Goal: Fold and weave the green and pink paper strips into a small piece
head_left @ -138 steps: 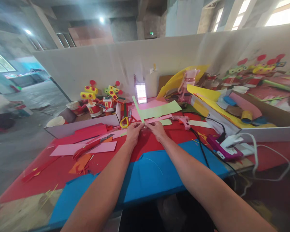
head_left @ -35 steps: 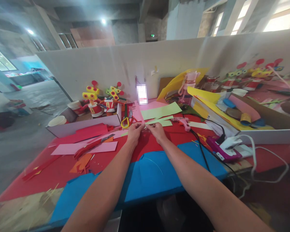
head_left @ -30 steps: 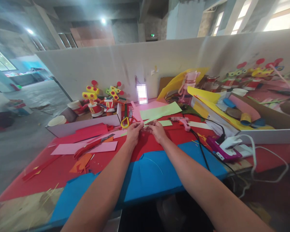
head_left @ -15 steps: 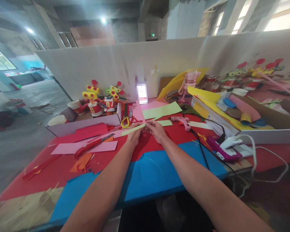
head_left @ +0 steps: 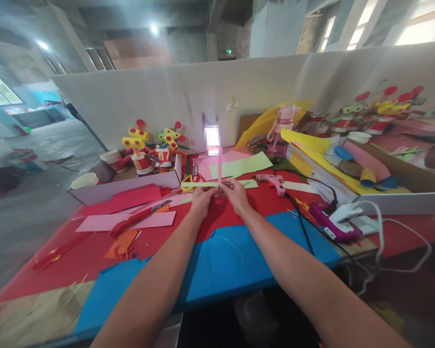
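Note:
Over the middle of the red table cover, my left hand (head_left: 203, 200) and my right hand (head_left: 235, 194) meet, fingers pinched together. Between them are two narrow paper strips joined at a corner. The light green strip (head_left: 199, 184) points left from my left fingertips. Upward from the joint stands the pink strip (head_left: 220, 164), its lower end at my right fingertips. My fingers hide the joint itself. Behind the hands lies a wider light green sheet (head_left: 242, 165) on pink paper. A pink glue gun (head_left: 273, 182) rests to the right of my right hand.
Left of my hands lie a red-handled utility knife (head_left: 137, 218) and pink paper pieces (head_left: 99, 223). Yellow-handled scissors (head_left: 187, 183) are behind. Paper-cup robot figures (head_left: 141, 162) stand in a box at left. A purple power strip (head_left: 335, 224) with cables and a scrap box (head_left: 391, 203) are at right.
The green strip has turned from slanting down-left to nearly level. The pink strip has swung from leaning left to upright. Both hands stay in almost the same place.

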`<state>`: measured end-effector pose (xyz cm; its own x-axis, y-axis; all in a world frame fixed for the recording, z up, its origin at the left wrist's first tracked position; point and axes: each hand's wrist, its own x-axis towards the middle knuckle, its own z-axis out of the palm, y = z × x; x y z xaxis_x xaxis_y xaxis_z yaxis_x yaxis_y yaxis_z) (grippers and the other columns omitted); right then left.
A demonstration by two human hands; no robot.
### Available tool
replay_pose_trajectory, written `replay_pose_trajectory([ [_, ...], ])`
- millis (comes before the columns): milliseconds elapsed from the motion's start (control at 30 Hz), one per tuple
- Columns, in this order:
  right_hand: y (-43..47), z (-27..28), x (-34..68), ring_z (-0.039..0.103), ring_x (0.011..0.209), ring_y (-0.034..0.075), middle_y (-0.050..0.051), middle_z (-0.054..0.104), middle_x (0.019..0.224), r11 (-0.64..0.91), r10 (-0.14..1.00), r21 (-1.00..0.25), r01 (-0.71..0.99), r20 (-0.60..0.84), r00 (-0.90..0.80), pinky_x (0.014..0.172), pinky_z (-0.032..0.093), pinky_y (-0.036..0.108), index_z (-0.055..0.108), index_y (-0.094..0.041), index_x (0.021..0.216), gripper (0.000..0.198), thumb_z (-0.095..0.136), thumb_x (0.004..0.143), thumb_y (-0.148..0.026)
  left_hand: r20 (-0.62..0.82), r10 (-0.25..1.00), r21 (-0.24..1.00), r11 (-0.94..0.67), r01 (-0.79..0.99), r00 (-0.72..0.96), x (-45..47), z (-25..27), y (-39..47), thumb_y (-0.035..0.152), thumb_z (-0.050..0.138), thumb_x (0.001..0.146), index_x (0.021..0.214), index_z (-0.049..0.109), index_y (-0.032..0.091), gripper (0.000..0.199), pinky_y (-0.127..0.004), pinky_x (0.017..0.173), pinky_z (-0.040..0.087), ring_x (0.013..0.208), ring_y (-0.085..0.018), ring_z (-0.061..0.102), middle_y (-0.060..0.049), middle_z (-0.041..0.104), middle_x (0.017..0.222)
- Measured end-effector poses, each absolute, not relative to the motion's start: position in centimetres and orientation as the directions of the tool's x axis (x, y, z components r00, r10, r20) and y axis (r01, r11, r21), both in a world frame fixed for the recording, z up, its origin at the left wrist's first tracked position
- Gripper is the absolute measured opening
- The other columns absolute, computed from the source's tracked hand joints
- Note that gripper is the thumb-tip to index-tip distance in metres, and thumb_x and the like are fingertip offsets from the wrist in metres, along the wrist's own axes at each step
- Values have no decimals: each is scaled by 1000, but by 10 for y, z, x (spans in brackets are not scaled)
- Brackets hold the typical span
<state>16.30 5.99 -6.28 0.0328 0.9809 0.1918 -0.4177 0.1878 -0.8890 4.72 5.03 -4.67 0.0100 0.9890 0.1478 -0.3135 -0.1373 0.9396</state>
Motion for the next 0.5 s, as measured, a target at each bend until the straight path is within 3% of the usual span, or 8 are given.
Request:
replay_pose_trajectory([
  [167, 58, -60, 162, 65, 58, 16, -2, 67, 66, 142, 988, -883, -448, 155, 8, 58, 58, 31, 58, -21, 80, 35, 78, 60, -42, 148, 989, 939, -136, -316, 12, 47, -42, 50, 30, 82, 58, 73, 66, 15, 26, -22, 51, 39, 51, -8, 50, 1, 61, 59],
  [367, 56, -57, 164, 65, 56, 17, -2, 67, 63, 113, 993, -891, -439, 94, 66, 55, 57, 31, 58, -21, 80, 35, 77, 58, -41, 143, 988, 946, -119, -300, 60, 49, -41, 49, 33, 83, 59, 73, 62, 16, 31, -23, 54, 43, 56, -11, 56, 0, 63, 64],
  [500, 56, -58, 163, 64, 59, 16, -3, 65, 61, 109, 993, -884, -455, 120, 4, 60, 58, 32, 59, -21, 79, 35, 79, 58, -40, 159, 987, 952, -155, -265, -6, 48, -46, 51, 38, 83, 59, 73, 66, 14, 32, -24, 54, 42, 53, -10, 54, -1, 64, 61],
])
